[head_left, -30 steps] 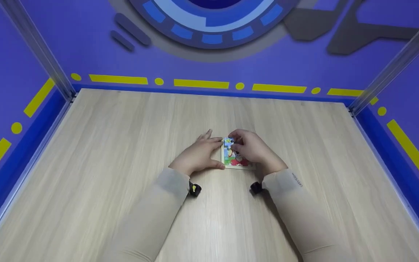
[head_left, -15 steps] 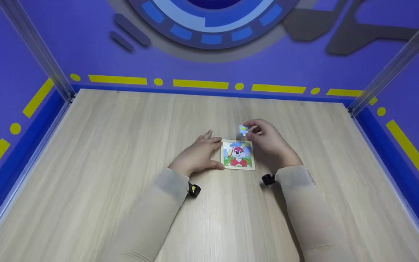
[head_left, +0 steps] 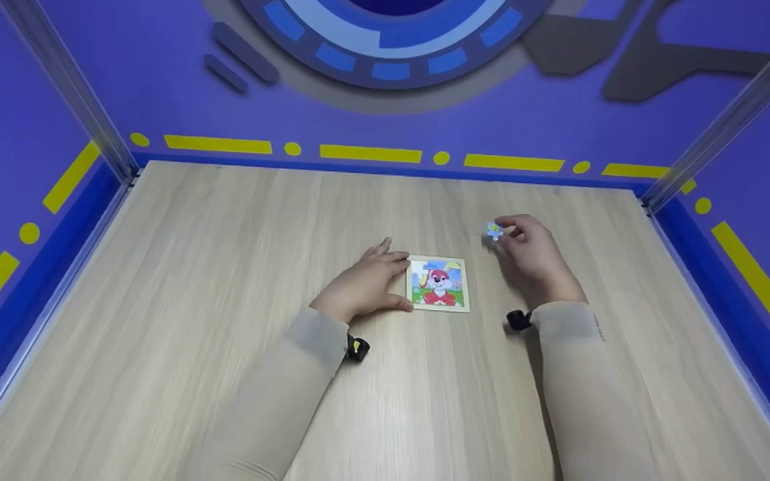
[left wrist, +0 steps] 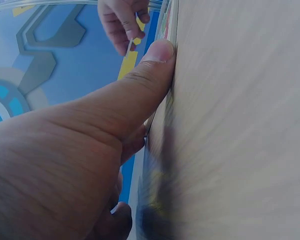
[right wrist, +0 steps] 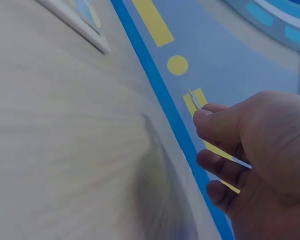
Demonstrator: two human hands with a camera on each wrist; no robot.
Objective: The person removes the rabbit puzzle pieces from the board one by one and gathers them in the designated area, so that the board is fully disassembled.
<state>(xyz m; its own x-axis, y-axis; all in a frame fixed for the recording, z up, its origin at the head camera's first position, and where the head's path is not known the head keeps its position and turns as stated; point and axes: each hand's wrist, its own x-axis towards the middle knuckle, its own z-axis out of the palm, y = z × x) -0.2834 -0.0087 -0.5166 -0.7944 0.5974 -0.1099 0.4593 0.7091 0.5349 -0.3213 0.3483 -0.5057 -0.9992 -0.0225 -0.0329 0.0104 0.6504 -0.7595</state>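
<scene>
Left fingers (head_left: pixel 396 256) against frame (head_left: pixel 466 285), puzzle (head_left: pixel 438 284) inside

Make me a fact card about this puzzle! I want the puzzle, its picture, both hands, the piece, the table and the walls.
Puzzle: square, light-framed, flat on the table
Picture: red-and-white cartoon animal
Left hand: touches the puzzle's left edge
Right hand: pinches a puzzle piece above the table, right of the puzzle
Piece colours: pale blue, some yellow
Table: pale, wood-grained
Walls: purple-blue, yellow bars and dots
</scene>
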